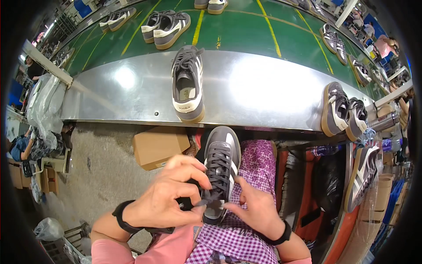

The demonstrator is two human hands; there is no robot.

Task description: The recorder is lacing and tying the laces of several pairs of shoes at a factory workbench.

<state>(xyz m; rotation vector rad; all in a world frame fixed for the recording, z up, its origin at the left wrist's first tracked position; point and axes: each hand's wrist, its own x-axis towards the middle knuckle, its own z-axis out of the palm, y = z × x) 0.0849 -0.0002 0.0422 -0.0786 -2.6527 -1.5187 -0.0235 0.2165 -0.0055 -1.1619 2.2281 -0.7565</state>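
Note:
A grey sneaker [223, 152] with a suede toe, white side stripes and a gum sole rests on my lap, toe pointing away from me. Dark shoelaces [218, 165] run crosswise up its front. My left hand [173, 196] is at the shoe's left side, thumb and fingers pinched on a loose lace end near the collar. Over the right side of the collar, my right hand [257, 209] has its thumb and index finger apart, fingertips close to the laces. Its other fingers are curled. The lace knot area is partly hidden and blurred.
A matching sneaker [188, 88] stands on the metal ledge [136, 97] ahead. Beyond lies a green conveyor belt [237, 31] carrying several pairs. Another pair of sneakers [336, 110] stands at the ledge's right end, with one sneaker [361, 176] below. A cardboard box [160, 147] sits left of my lap.

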